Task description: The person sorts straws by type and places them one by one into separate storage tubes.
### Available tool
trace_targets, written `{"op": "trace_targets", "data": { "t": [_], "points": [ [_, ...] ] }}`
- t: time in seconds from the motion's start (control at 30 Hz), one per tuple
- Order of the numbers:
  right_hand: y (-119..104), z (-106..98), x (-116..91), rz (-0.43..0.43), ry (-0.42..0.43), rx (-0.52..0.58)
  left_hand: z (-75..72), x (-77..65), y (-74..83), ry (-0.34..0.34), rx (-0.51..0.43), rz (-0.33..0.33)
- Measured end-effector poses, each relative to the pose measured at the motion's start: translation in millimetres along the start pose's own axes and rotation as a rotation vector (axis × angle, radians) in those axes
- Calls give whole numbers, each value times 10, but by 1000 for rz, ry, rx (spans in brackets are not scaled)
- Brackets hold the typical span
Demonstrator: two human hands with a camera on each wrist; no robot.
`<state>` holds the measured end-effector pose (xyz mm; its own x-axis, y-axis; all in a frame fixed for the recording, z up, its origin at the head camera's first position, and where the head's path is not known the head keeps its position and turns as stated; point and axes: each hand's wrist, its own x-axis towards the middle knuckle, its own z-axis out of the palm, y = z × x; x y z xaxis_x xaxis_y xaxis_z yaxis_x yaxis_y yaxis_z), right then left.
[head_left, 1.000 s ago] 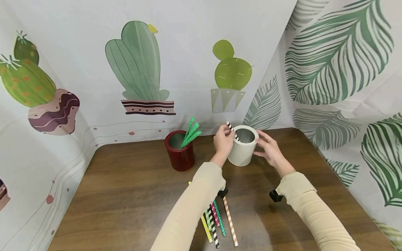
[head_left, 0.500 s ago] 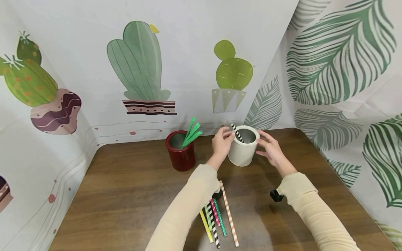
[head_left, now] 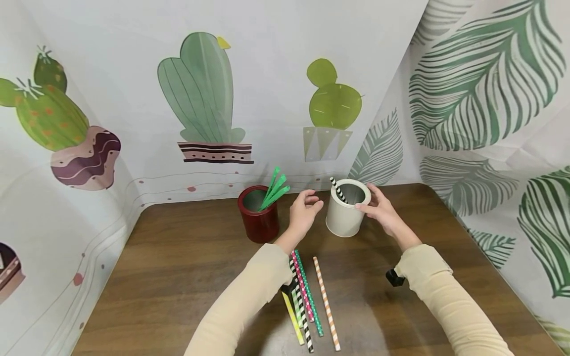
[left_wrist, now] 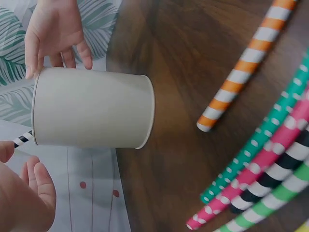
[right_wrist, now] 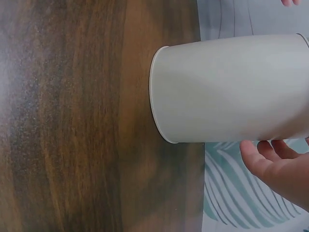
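A black-and-white striped straw (head_left: 338, 190) leans inside the white can (head_left: 344, 217), its upper end sticking out past the left rim. My left hand (head_left: 304, 215) is off the can's left side with nothing in its loosely bent fingers. In the left wrist view, that hand (left_wrist: 29, 198) appears below the can (left_wrist: 94, 107). My right hand (head_left: 383, 212) rests against the can's right side, thumb at the near rim and fingers farther back. Fingertips (right_wrist: 250, 147) touch the can wall (right_wrist: 227, 89) in the right wrist view.
A dark red can (head_left: 260, 225) holding several slender green sticks (head_left: 275, 192) stands left of my left hand. Patterned straws lie in front, including an orange-striped one (head_left: 327, 306), a green dotted one (head_left: 311, 301) and a pink dotted one (head_left: 304, 291). A printed curtain (head_left: 271, 99) hangs behind the table.
My left hand has let go of the black-and-white straw, which has slid down into the white can, and moved left. My right hand stays at the can, its thumb shifted nearer the front rim.
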<state>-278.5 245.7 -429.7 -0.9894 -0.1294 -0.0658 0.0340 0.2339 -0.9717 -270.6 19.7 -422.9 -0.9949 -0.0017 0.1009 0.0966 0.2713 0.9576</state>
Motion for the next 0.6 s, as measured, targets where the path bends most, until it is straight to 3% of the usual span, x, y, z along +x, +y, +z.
{"op": "trace_targets", "data": {
  "t": [0.33,0.6],
  "points": [
    [33,19,-4,-12,-6,-3,-289,-277,-165,-113,-44,19],
    [-16,42,-30,23,-4,14,-635,-583,-75,-181,-4,-7]
  ]
}}
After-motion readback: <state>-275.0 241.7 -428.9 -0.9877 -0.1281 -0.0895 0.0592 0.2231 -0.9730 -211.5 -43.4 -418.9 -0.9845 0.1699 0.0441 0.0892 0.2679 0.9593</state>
